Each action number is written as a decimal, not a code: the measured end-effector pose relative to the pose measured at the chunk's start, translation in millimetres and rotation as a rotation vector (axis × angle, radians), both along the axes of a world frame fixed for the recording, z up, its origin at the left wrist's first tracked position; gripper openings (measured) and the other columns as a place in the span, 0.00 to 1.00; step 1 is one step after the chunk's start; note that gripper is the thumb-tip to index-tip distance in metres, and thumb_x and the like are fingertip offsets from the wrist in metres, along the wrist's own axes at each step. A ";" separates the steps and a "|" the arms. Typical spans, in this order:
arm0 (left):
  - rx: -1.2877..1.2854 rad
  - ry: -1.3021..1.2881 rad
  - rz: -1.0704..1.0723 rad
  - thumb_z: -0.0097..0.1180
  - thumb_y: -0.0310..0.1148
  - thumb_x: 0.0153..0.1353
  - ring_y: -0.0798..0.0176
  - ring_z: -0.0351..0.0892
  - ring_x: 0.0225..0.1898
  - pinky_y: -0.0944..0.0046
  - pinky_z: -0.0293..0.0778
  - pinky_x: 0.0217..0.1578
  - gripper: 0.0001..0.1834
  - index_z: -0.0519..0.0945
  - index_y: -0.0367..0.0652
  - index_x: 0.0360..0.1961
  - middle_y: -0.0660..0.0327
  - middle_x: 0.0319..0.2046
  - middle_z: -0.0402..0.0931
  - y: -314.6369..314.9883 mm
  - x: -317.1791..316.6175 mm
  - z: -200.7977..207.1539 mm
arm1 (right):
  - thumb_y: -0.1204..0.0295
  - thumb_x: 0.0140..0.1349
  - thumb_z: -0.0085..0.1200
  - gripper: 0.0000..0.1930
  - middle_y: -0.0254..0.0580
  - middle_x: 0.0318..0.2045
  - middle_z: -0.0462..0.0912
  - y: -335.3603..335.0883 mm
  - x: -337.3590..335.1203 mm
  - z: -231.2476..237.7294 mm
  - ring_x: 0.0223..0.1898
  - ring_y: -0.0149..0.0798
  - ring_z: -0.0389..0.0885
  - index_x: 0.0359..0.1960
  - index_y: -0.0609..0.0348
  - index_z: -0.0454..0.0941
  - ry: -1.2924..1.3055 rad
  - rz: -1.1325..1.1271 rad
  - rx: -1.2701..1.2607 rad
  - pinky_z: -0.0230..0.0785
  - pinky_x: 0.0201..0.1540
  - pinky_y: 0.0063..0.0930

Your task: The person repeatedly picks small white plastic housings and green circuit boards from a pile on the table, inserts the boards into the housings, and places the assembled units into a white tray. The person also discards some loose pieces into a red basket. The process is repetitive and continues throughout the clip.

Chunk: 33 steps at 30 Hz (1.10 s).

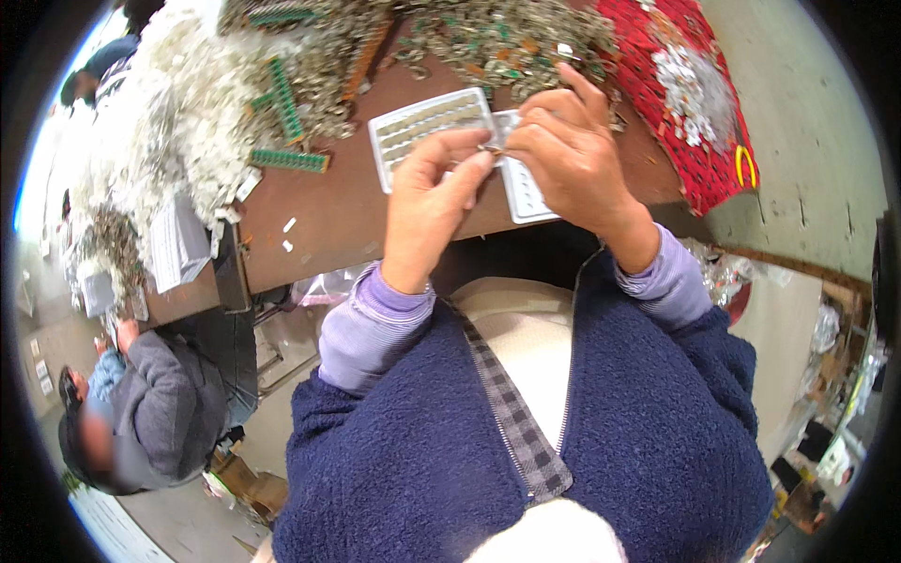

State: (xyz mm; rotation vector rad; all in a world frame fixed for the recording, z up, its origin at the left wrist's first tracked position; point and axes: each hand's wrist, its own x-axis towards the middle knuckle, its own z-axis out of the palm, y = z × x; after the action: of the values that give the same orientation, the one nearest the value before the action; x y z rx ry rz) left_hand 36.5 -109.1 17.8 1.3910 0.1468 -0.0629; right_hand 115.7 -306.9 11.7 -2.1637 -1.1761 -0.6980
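Observation:
In front of my chest, just above the near edge of the brown table, my two hands come together. My left hand (pixel 434 199) is closed, thumb and index finger pinching a small metal part (pixel 492 149). Against that same part press the thumb and index finger of my right hand (pixel 574 155), its other fingers curled and partly raised. Its exact kind is too small to tell. Behind my left hand lies a white plastic tray (pixel 374 129) with rows of small metal pieces. Partly covered by my right hand is a second white tray (pixel 528 208) with small slots.
Heaps of small metal parts (pixel 497 42) cover the far table, with green strips (pixel 289 160) at left. White plastic pieces (pixel 122 169) are piled farther left. Red cloth (pixel 648 122) at right bears white bits and yellow-handled pliers (pixel 746 167). Another person (pixel 178 403) sits at lower left.

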 end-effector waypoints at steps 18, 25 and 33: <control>1.175 0.026 0.717 0.68 0.37 0.67 0.55 0.90 0.40 0.56 0.81 0.44 0.13 0.90 0.40 0.46 0.55 0.38 0.91 257.5 -21.6 22.2 | 0.77 0.78 0.58 0.04 0.47 0.50 0.89 -41.5 60.8 26.8 0.55 0.37 0.86 0.50 0.60 0.83 0.803 0.095 0.845 0.76 0.66 0.35; 1.629 0.170 0.471 0.69 0.40 0.65 0.46 0.88 0.49 0.48 0.82 0.49 0.13 0.90 0.51 0.49 0.54 0.48 0.85 261.9 -34.9 -4.7 | 0.74 0.82 0.52 0.07 0.38 0.34 0.81 -15.9 45.2 24.4 0.41 0.34 0.81 0.53 0.62 0.81 0.880 0.476 0.872 0.71 0.71 0.51; 1.567 -0.037 0.497 0.70 0.41 0.66 0.48 0.89 0.44 0.47 0.82 0.43 0.12 0.86 0.52 0.47 0.58 0.44 0.85 252.5 -14.3 -28.5 | 0.79 0.80 0.53 0.04 0.36 0.39 0.84 27.4 12.0 19.3 0.40 0.24 0.79 0.51 0.61 0.80 0.959 0.220 0.723 0.72 0.59 0.25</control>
State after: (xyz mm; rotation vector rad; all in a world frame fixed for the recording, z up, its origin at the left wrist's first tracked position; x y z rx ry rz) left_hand 22.2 143.5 -10.7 2.8545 0.5840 0.6190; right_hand 127.7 -279.5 31.0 -1.4026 -0.4977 0.0676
